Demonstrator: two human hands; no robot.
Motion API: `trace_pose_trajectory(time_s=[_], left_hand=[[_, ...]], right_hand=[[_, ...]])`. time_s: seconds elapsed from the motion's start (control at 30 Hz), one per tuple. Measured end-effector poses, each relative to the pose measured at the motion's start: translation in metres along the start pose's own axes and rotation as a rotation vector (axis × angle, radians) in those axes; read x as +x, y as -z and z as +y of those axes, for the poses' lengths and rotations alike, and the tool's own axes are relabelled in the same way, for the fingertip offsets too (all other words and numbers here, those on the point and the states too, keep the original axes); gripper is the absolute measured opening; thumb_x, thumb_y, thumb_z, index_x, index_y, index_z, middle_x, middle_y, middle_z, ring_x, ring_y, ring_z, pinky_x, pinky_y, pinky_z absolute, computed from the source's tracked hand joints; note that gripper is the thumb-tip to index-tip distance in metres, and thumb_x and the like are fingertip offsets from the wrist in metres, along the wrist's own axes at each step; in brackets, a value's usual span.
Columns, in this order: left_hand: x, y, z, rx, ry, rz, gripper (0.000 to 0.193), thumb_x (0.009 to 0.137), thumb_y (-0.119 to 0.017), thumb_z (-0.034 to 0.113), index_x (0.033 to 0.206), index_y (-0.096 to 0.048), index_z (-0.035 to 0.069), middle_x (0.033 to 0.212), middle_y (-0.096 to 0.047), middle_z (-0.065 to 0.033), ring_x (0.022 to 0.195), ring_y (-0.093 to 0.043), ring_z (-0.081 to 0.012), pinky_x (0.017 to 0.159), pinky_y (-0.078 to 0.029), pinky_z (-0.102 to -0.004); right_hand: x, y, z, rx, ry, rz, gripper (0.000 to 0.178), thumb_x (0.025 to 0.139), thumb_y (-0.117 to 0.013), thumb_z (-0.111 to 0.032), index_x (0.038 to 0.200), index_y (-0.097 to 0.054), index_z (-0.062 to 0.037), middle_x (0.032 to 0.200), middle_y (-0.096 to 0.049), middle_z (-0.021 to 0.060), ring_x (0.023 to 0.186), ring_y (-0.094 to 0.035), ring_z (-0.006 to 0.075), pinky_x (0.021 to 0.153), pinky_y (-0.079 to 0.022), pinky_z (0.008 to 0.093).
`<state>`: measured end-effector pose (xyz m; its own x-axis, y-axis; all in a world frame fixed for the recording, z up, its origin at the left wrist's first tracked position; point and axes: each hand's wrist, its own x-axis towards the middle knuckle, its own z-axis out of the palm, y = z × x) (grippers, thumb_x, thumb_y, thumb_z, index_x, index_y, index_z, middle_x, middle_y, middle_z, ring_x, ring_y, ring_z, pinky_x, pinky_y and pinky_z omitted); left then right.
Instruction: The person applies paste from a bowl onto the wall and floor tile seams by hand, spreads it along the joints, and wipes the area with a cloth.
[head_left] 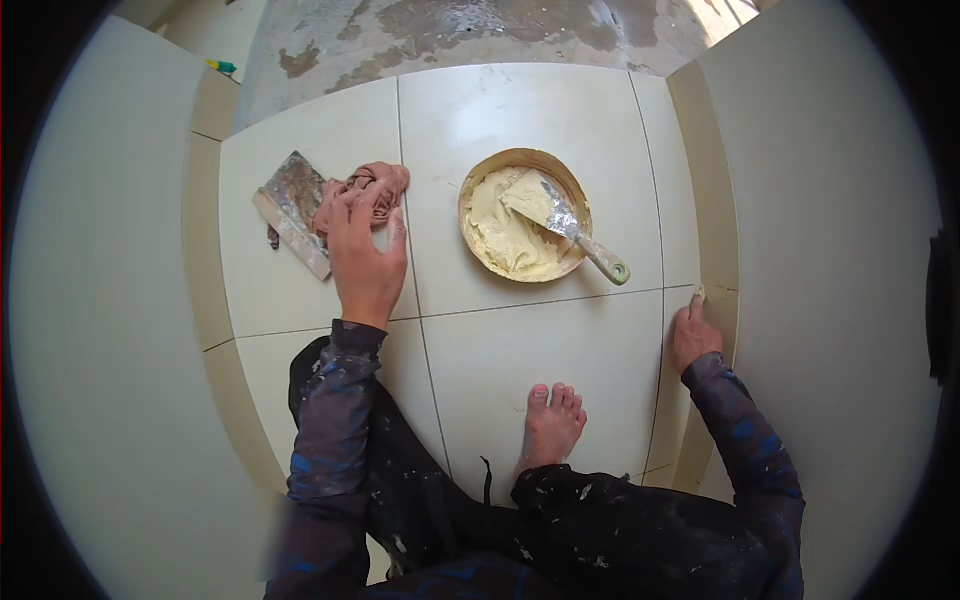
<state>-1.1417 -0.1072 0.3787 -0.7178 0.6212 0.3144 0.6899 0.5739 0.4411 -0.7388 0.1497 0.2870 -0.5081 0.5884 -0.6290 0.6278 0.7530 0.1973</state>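
Note:
My left hand (368, 250) reaches over a crumpled brownish-pink cloth (388, 180), its fingers spread and the fingertips at the cloth's near side. Whether they press on it I cannot tell. Beside the cloth, to the left, lies a flat rectangular scraper blade (293, 200) with a pale handle edge, smeared with dirt. At the right, my right hand (695, 335) points its index finger at the seam between floor tile and skirting, with a dab of cream paste on the fingertip. A round pan of cream paste (500, 225) stands between my hands, a putty knife (575, 232) resting across it.
Cream floor tiles (530, 345) with dark joints run between two walls edged by beige skirting (710, 200). My bare foot (553, 425) is on the tiles near me. Beyond their far edge lies stained concrete (430, 40). A small green-and-yellow object (221, 67) sits at the far left.

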Motion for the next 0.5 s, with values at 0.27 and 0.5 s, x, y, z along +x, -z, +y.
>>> trace_pose_trajectory(time_s=[0.27, 0.5], left_hand=[[-0.084, 0.015, 0.070, -0.461, 0.596, -0.392, 0.054, 0.097, -0.054, 0.022, 0.139, -0.033, -0.005, 0.131, -0.045, -0.0306, 0.117, -0.050, -0.0440, 0.101, -0.042, -0.0466], [-0.108, 0.021, 0.053, -0.594, 0.698, -0.267, 0.041, 0.094, -0.054, 0.014, 0.128, -0.049, -0.008, 0.116, -0.057, -0.0258, 0.110, -0.057, -0.0389, 0.098, -0.044, -0.0430]], right_hand=[[-0.123, 0.100, -0.061, 0.413, 0.207, 0.121, 0.023, 0.083, -0.062, -0.016, 0.096, -0.049, -0.0017, 0.077, -0.064, 0.0218, 0.075, -0.068, 0.0341, 0.067, -0.051, 0.0481], [-0.132, 0.176, -0.171, 1.087, 0.571, 0.104, 0.025, 0.084, -0.061, -0.008, 0.106, -0.051, -0.0018, 0.080, -0.063, 0.0192, 0.059, -0.064, 0.0296, 0.058, -0.050, 0.0406]])
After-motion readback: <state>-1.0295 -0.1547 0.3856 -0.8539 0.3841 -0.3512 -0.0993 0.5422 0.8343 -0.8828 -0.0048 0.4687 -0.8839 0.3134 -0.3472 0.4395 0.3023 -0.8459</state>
